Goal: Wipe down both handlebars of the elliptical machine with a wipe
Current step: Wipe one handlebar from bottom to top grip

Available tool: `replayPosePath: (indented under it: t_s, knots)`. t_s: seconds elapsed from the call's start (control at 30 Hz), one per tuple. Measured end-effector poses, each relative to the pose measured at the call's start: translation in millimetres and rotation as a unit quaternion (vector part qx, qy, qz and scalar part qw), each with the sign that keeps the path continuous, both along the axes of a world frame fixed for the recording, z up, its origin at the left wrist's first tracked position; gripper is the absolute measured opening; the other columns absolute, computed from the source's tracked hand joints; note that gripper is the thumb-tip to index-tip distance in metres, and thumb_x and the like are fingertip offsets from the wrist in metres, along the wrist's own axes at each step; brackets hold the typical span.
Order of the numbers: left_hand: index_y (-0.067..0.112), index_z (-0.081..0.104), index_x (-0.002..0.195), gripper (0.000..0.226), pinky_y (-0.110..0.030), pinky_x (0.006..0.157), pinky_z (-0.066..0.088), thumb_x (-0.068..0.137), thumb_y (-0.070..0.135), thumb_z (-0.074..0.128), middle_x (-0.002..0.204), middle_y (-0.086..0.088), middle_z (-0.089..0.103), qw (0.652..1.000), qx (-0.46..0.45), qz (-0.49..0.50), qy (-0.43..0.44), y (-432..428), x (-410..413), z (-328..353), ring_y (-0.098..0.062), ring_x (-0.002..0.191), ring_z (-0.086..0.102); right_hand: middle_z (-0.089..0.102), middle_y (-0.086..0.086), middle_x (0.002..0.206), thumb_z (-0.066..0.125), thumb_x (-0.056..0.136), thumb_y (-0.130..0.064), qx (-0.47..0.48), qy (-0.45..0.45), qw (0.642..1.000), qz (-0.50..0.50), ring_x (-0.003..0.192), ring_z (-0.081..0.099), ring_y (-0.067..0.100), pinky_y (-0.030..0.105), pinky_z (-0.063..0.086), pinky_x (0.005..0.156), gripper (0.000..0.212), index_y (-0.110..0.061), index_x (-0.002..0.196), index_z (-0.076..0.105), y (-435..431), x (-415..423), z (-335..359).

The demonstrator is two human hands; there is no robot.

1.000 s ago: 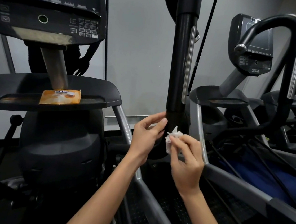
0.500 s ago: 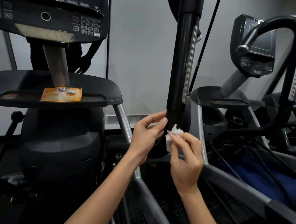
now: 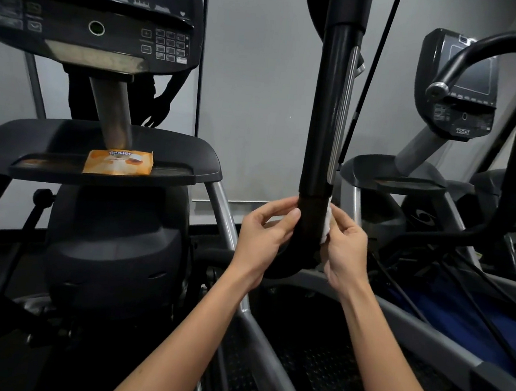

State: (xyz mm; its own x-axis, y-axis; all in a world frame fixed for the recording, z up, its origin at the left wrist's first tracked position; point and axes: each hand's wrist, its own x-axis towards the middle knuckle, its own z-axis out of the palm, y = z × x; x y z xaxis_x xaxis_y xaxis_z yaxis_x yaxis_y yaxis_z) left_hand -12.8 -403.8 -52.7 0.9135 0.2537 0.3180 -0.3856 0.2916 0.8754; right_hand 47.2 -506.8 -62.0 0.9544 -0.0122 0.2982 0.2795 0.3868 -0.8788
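A black upright handlebar (image 3: pixel 329 114) with a chrome strip rises in the middle of the view and curves away below my hands. My right hand (image 3: pixel 344 251) pinches a small crumpled white wipe (image 3: pixel 327 221) against the bar's right side, just under the seam in the black grip. My left hand (image 3: pixel 264 233) sits on the bar's left side at the same height, fingers curled with the fingertips touching the bar. Part of the wipe is hidden behind the bar.
An orange pack of wipes (image 3: pixel 118 163) lies on the black console tray (image 3: pixel 191 157) at left, under the Arc Trainer display (image 3: pixel 92 9). A second machine with a curved black handlebar (image 3: pixel 498 45) and console (image 3: pixel 459 85) stands at right. Grey frame rails (image 3: pixel 426 334) run below.
My right hand has carried the wipe from in front of the bar round to its right side and pressed it there. My left hand stays on the left side.
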Motion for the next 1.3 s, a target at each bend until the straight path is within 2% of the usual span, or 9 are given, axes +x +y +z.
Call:
replayPosePath:
  t_s: [0.17,0.27,0.37,0.47,0.67,0.87,1.07,1.2,1.3]
  knots:
    - [0.012,0.065,0.107,0.022,-0.015,0.073,0.054,0.089,0.003,0.057,0.084,0.009,0.071,1.0,0.0,0.007,0.005,-1,0,-1,-0.001,0.077,0.069,0.073,-0.004,0.078,0.057,0.089,-0.003,-0.021,-0.005,0.999,-0.047,0.081,0.067,0.009,0.024,0.053,0.079,0.015,-0.011,0.094,0.069,-9,-17,-26]
    - [0.018,0.066,0.103,0.02,-0.016,0.076,0.054,0.089,0.005,0.058,0.096,0.003,0.069,1.0,0.005,0.008,0.007,0,1,-2,0.0,0.08,0.068,0.069,-0.015,0.068,0.06,0.086,0.0,-0.033,-0.102,0.985,-0.135,0.068,0.061,-0.004,0.012,0.047,0.069,0.019,-0.017,0.089,0.069,-8,-28,-15]
    - [0.02,0.066,0.099,0.02,-0.013,0.073,0.053,0.089,0.005,0.058,0.094,0.006,0.068,1.0,0.001,0.006,0.008,0,2,-2,0.001,0.079,0.068,0.067,-0.016,0.066,0.062,0.086,-0.004,-0.062,-0.161,0.972,-0.16,0.066,0.059,-0.003,0.013,0.046,0.066,0.022,-0.025,0.083,0.068,-4,-25,6]
    - [0.017,0.066,0.101,0.02,-0.012,0.07,0.052,0.089,0.003,0.057,0.085,0.011,0.07,1.0,-0.001,0.007,0.007,-1,1,-1,0.001,0.077,0.068,0.072,-0.004,0.08,0.057,0.09,-0.006,-0.025,-0.07,0.993,-0.087,0.082,0.067,0.011,0.026,0.053,0.08,0.013,-0.011,0.094,0.069,0,-9,13]
    - [0.009,0.064,0.111,0.024,-0.016,0.076,0.055,0.089,0.002,0.057,0.089,0.006,0.069,1.0,-0.002,0.009,0.002,-1,-1,0,0.0,0.077,0.068,0.073,0.003,0.079,0.051,0.093,-0.009,-0.098,0.004,0.993,0.069,0.076,0.067,0.014,0.026,0.054,0.069,0.022,-0.015,0.084,0.071,-10,-1,-13]
    - [0.01,0.064,0.112,0.024,-0.016,0.075,0.054,0.09,0.004,0.057,0.091,0.006,0.07,1.0,-0.006,0.009,0.009,-1,2,-3,-0.002,0.079,0.069,0.068,-0.006,0.069,0.055,0.091,-0.004,-0.06,-0.014,0.996,-0.068,0.066,0.06,0.003,0.016,0.049,0.065,0.015,-0.005,0.1,0.067,-9,-22,-35]
    - [0.021,0.066,0.103,0.019,-0.016,0.075,0.053,0.089,0.01,0.06,0.093,0.007,0.069,1.0,0.012,0.016,0.02,0,2,-3,0.0,0.078,0.066,0.063,0.007,0.09,0.068,0.082,-0.003,-0.076,-0.214,0.952,-0.206,0.072,0.059,-0.001,0.01,0.043,0.066,0.024,-0.026,0.081,0.066,7,-39,12]
    - [0.018,0.066,0.105,0.02,-0.017,0.076,0.053,0.09,0.007,0.058,0.09,0.007,0.07,1.0,0.005,0.012,0.02,-1,1,-1,0.0,0.076,0.066,0.065,0.003,0.083,0.064,0.087,-0.008,-0.023,-0.143,0.96,-0.24,0.076,0.06,0.009,0.018,0.047,0.072,0.017,-0.025,0.084,0.065,20,-32,7]
    - [0.013,0.066,0.106,0.021,-0.019,0.079,0.055,0.09,0.003,0.057,0.093,0.004,0.069,1.0,-0.002,0.01,0.013,-1,0,0,-0.003,0.079,0.068,0.067,0.006,0.085,0.055,0.092,-0.006,-0.006,-0.049,0.989,-0.14,0.083,0.062,0.015,0.03,0.051,0.083,0.013,-0.01,0.094,0.067,12,-12,11]
